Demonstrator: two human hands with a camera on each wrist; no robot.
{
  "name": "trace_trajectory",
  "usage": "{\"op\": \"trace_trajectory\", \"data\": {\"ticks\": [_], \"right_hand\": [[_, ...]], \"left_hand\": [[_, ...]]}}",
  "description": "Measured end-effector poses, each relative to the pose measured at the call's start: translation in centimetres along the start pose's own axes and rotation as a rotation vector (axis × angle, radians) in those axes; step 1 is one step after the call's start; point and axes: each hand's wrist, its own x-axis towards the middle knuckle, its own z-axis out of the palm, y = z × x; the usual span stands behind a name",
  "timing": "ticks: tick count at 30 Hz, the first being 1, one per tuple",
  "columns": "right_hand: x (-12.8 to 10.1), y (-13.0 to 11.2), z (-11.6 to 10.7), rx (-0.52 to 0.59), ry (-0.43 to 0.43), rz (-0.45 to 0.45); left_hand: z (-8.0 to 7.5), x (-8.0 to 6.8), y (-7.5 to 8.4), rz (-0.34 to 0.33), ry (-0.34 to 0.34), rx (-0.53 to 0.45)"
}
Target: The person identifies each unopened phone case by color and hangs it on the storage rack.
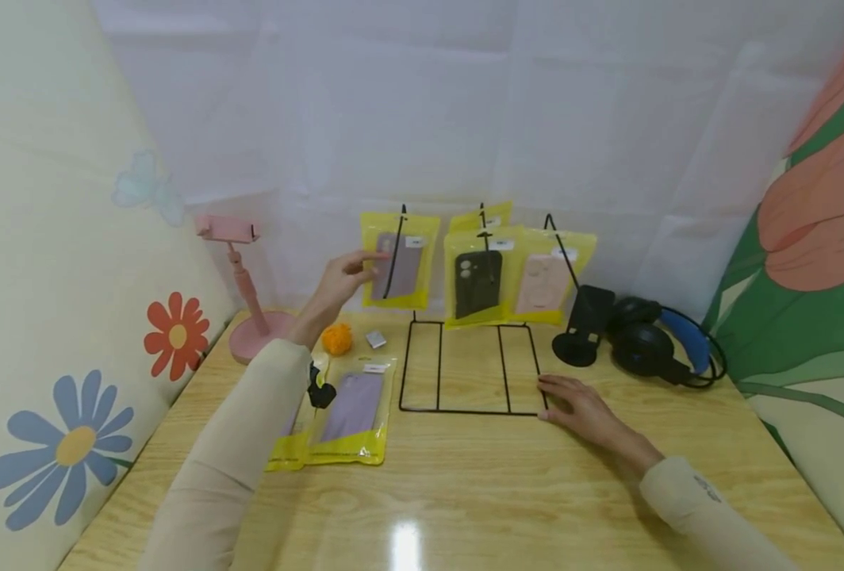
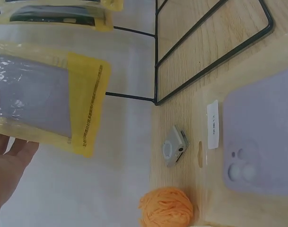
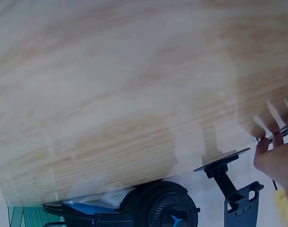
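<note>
Left hand: the left hand (image 1: 343, 279) is at the near edge of the hanging lilac-case package (image 1: 408, 266), index finger stretched onto its face, the other fingers bent by its side; the left wrist view cuts off part of the hand, so I cannot tell whether they pinch the plastic.
Right hand: the right hand (image 1: 585, 408) grips the front right corner of the black wire rack (image 1: 458, 411), fingers over the side bar, thumb by the corner.
Lilac package: hangs upright on the rack's left-hand hook, clear of the bench (image 1: 479, 492).
Step in hand: probably settling or adjusting that package on its hook, with the rack braced.
Next move: would call for a light touch at the bag's edge, so it hangs straight, and a firm hold on the rack.
Other hooks: a black-case package (image 1: 477, 287) in the middle, another yellow bag (image 1: 497, 214) behind it, and a pink-case package (image 1: 542, 284) on the right.
Left of the rack: a flat lilac package (image 1: 353, 406) and a second one (image 1: 288, 454) partly under the sleeve; beyond them, an orange yarn ball (image 1: 336, 339) and a small grey gadget (image 1: 375, 339).
Outer edges: a pink stand (image 1: 246, 291) left; a black phone stand (image 1: 586, 317) and headphones (image 1: 643, 349) right.
</note>
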Motion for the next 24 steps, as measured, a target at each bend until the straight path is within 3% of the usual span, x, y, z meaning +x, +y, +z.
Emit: {"op": "trace_trajectory", "data": {"ticks": [7,11,16,21,24], "right_hand": [[-0.1,-0.2,0.3,-0.003,-0.008,0.004],[-0.1,-0.5,0.2,-0.004,-0.009,-0.002],[0.0,-0.6,-0.1,0.012,-0.009,-0.016],[0.0,-0.5,-0.4,0.025,-0.008,-0.012],[0.0,-0.5,-0.3,0.026,-0.004,-0.017]], "left_hand": [[-0.7,-1.5,-1.2,0.065,0.064,-0.059],[-1.2,-3.1,-2.7,0.1,0.14,-0.005],[-1.7,-5.8,-4.8,0.107,0.175,0.165],[-1.8,-9.5,-6.2,0.145,0.16,0.428],[-1.9,-11.6,-7.2,0.107,0.175,0.591]]}}
